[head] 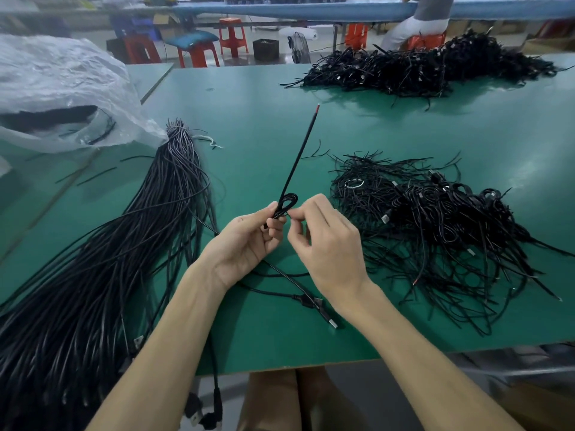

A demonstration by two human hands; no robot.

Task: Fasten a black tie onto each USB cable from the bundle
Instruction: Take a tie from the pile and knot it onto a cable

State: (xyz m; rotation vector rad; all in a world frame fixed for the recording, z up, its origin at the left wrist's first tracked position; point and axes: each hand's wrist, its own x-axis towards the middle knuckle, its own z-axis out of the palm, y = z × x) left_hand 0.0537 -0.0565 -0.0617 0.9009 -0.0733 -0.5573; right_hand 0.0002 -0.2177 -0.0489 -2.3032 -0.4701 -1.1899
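Head view: both hands meet above the green worktop (249, 119), forearms bare and coming in from the bottom edge. Left hand (245, 241) is palm-up, tilted inward, fingers curled round a USB cable (287, 202) wound into a small loop; thumb presses on the loop's side. One stiff end of the cable sticks up and away from the loop, red at the tip. Right hand (326, 244) shows its back to the camera, thumb and forefinger pinching at the base of the loop, other fingers curled loosely under (cannot tell if a tie sits in that pinch). Below the hands a cable runs over the worktop to a USB plug (331, 321) near the front edge.

Bundle (124, 244) of long black cables lies left of the hands, fanning toward the near corner, far ends gathered tight beside a crumpled clear plastic bag (62, 88). Right of the hands, close by: heap (435, 228) of coiled cables mixed with thin black ties (373, 163). Bigger black pile (420, 70) at the far right of the worktop. Behind it red stools (230, 35) and a seated person (417, 23)
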